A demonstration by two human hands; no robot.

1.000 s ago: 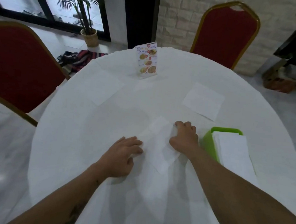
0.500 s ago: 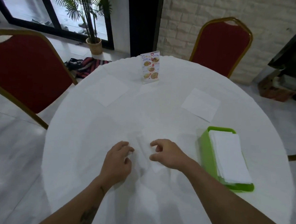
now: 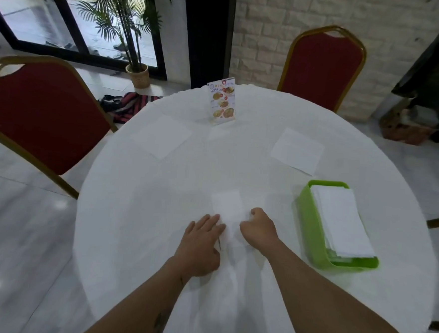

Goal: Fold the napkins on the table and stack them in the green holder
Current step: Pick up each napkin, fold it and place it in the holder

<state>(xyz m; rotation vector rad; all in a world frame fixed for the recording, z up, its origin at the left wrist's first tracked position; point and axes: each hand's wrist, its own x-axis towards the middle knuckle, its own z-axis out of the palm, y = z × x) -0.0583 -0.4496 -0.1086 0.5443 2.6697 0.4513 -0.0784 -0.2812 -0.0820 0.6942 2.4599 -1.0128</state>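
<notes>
Tabletop [image 3: 158,214] carries green holder [image 3: 310,224], part-filled, at right. Folded napkin [image 3: 227,206] lies between both hands: left hand [image 3: 203,232] flat, fingers spread on its edge; right hand [image 3: 258,227] curled, pinching the opposite edge. Risk: uneven pressure skews the crease.

The napkin [image 3: 228,208] between the hands is now a narrow folded strip; one second ago it lay wider and angled. The right hand [image 3: 258,227] has drawn back from its far edge and curled at its right side. The left hand [image 3: 201,236] now presses flat along its left edge.
</notes>
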